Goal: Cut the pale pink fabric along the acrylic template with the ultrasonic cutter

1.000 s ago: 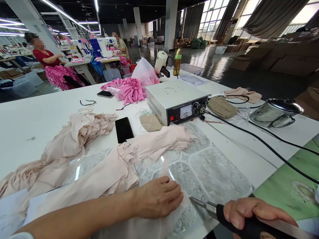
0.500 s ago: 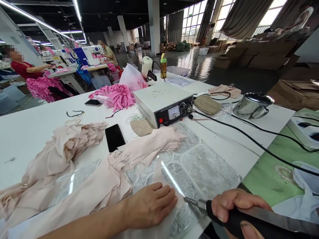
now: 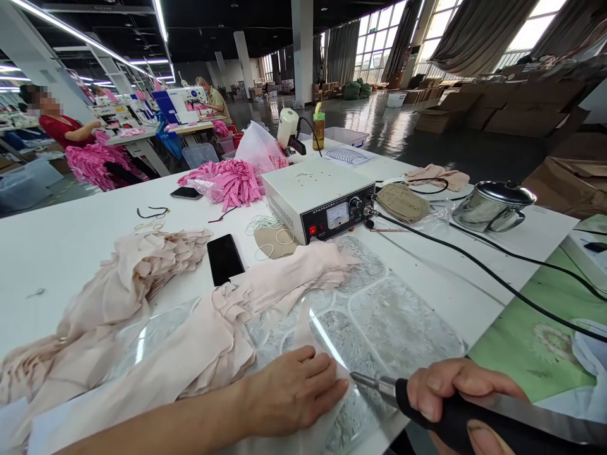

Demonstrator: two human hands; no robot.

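Note:
My right hand [image 3: 467, 395] is wrapped round an ultrasonic cutter [image 3: 396, 388], a thick black handle with a pointed metal tip. The tip touches or hovers just above the clear mat [image 3: 403, 316], close to my left fingertips. My left hand [image 3: 298, 388] presses down with curled fingers on a thin pale pink fabric piece [image 3: 303, 328], part of which lies hidden under the palm. Beside my left forearm are stacked pale pink fabric pieces [image 3: 203, 341], with another stack [image 3: 294, 268] beyond them and a bunched pile [image 3: 137, 272] at the left.
A control box [image 3: 322, 196] with a dial stands mid-table; a black cable [image 3: 455, 253] runs from it to the right. Around it are a phone [image 3: 225, 259], pink strips [image 3: 232, 180], card templates [image 3: 403, 202], a steel mug [image 3: 493, 205] and a bottle [image 3: 318, 129]. Two people sit at sewing machines beyond.
The view has shifted slightly, so the table's things sit further right. My left hand has slid a little toward the cutter tip. My right hand keeps its grip.

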